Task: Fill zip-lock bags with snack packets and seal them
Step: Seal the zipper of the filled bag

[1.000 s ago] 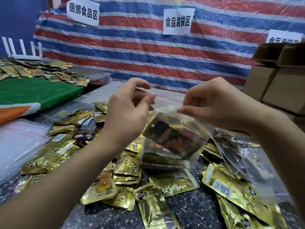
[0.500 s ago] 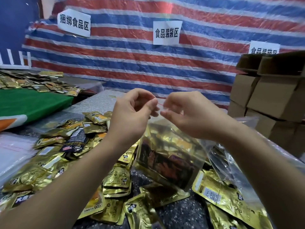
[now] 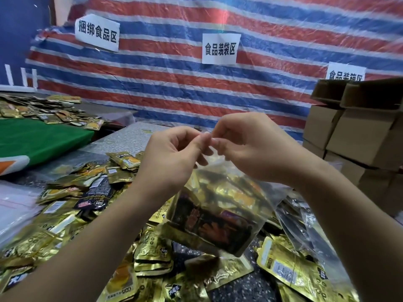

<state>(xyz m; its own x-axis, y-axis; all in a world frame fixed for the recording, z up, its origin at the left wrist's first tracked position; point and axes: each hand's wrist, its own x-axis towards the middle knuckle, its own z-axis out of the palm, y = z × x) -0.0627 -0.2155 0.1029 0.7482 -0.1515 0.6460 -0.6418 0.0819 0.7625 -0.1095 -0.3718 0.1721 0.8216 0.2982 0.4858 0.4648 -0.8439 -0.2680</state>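
Note:
A clear zip-lock bag [image 3: 220, 205] holding several gold and dark snack packets hangs above the table. My left hand [image 3: 172, 162] and my right hand [image 3: 250, 149] pinch its top edge, thumbs and fingertips touching at the middle of the seal. Loose gold snack packets [image 3: 152, 253] lie heaped on the speckled table [image 3: 246, 288] under and around the bag. Whether the zip strip is pressed closed is hidden by my fingers.
Cardboard boxes [image 3: 359, 131] are stacked at the right. More bagged packets [image 3: 305, 225] lie at the right of the pile. A green cloth [image 3: 39, 138] covers a table at the left, with more packets [image 3: 43, 110] behind it. A striped tarp [image 3: 196, 88] with paper signs hangs behind.
My two hands have come together along the bag's top edge, from far apart to touching at the middle. The bag hangs lower and more upright.

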